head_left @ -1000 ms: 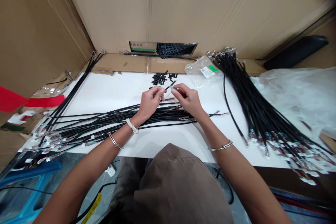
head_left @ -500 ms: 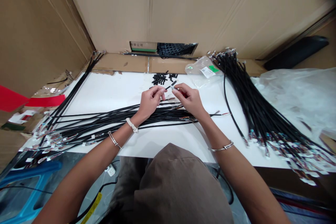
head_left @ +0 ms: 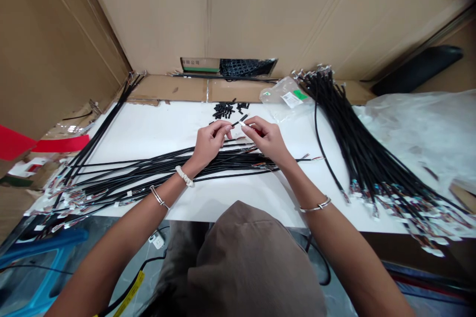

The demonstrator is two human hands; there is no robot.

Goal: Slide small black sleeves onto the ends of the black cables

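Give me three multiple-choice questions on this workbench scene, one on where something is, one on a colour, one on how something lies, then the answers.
1. Where is the heap of small black pieces?
A. Beyond both hands, on the white table
B. Under the left forearm
C. Inside the plastic bag

2. What colour is the patch on the clear plastic bag?
A. Red
B. Blue
C. Green

3. How does the black cable bundle at the right lie?
A. Coiled in a ring
B. Fanned out loose
C. Packed in a box

1: A, it lies past the left hand and right hand.
2: C, the patch shows green.
3: B, its strands spread toward the near table edge.
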